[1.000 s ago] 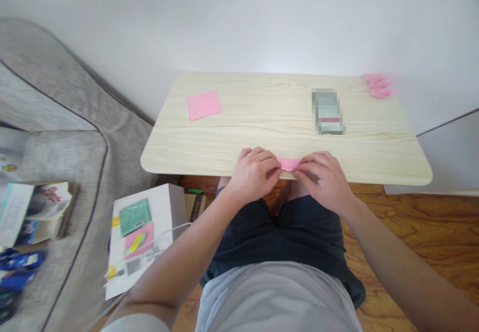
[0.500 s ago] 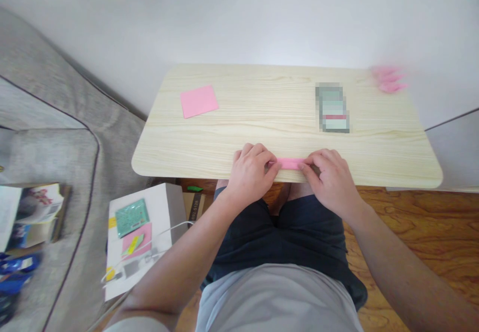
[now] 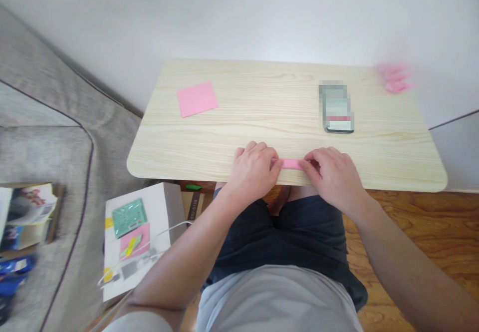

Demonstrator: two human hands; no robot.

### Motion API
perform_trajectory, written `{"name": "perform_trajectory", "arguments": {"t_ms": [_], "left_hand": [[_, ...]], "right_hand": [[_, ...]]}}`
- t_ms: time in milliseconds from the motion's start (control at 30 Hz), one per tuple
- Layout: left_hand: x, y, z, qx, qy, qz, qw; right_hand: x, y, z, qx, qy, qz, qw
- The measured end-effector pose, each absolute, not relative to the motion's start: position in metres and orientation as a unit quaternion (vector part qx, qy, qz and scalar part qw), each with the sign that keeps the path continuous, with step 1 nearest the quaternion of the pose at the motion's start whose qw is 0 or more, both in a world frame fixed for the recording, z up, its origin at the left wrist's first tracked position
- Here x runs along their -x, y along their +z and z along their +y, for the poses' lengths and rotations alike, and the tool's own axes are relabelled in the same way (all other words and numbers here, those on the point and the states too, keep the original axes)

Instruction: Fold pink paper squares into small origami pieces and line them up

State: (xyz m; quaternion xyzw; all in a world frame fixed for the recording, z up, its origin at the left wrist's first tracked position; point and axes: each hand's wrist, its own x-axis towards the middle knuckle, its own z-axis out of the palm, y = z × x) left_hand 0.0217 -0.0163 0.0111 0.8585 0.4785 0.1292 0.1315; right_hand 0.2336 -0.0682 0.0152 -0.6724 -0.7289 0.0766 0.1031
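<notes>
A narrow folded strip of pink paper (image 3: 292, 164) lies crosswise near the front edge of the light wooden table (image 3: 258, 122). My left hand (image 3: 255, 169) pinches its left end between thumb and fingers. Its right end is pinched in the same way by my right hand (image 3: 331, 177). Only the middle of the strip shows; both ends are hidden under my fingers. Flat on the table's back left lies a pink sheet of paper (image 3: 197, 99).
A phone (image 3: 338, 110), blurred out, rests right of centre. Several pink folded pieces (image 3: 396, 78) sit at the back right corner. Left below the table, a white box (image 3: 170, 212) carries a green packet (image 3: 129, 217) and a cable. A grey sofa (image 3: 41, 157) stands at far left.
Both hands keep their pinch on the strip, which now looks slightly narrower, its lengthwise crease line no longer showing. The view has shifted a little.
</notes>
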Motion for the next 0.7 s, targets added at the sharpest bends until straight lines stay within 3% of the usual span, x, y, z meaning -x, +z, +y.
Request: {"name": "perform_trajectory", "arguments": {"t_ms": [700], "left_hand": [[-0.0256,0.0121,-0.0060,-0.861,0.119,0.478,0.125]], "right_hand": [[-0.2289,0.0110,-0.0677,0.693,0.045,-0.712,0.105]]}}
